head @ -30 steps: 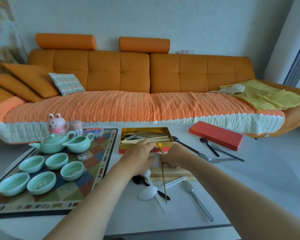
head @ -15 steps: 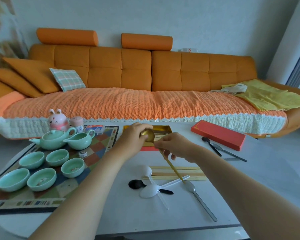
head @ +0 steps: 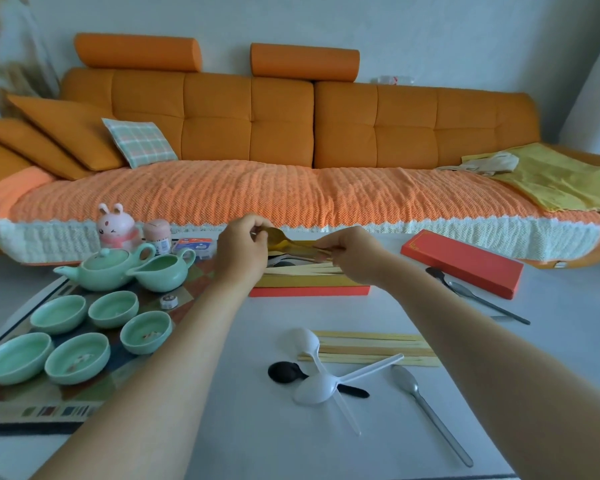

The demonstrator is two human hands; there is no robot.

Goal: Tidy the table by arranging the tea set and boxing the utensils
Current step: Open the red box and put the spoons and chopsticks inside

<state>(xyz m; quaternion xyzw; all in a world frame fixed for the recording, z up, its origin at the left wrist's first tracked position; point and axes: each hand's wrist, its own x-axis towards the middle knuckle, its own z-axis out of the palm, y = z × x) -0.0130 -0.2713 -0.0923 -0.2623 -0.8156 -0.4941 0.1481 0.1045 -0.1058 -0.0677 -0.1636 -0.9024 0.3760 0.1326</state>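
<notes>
The left hand (head: 243,249) pinched the bowl of a gold spoon (head: 284,241) and the right hand (head: 352,252) its handle, over the open box (head: 309,291) by the table's (head: 222,427) far edge. Chopsticks (head: 371,348) and loose spoons (head: 314,389) lay mid-table; the tea set (head: 106,271) sat at the left edge.

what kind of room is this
Probably a home living room: a long orange sofa with a plaid cushion stands behind a low white table, which holds a green teapot.

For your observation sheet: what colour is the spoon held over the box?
Gold; the spoon shows best in the head view.
</notes>
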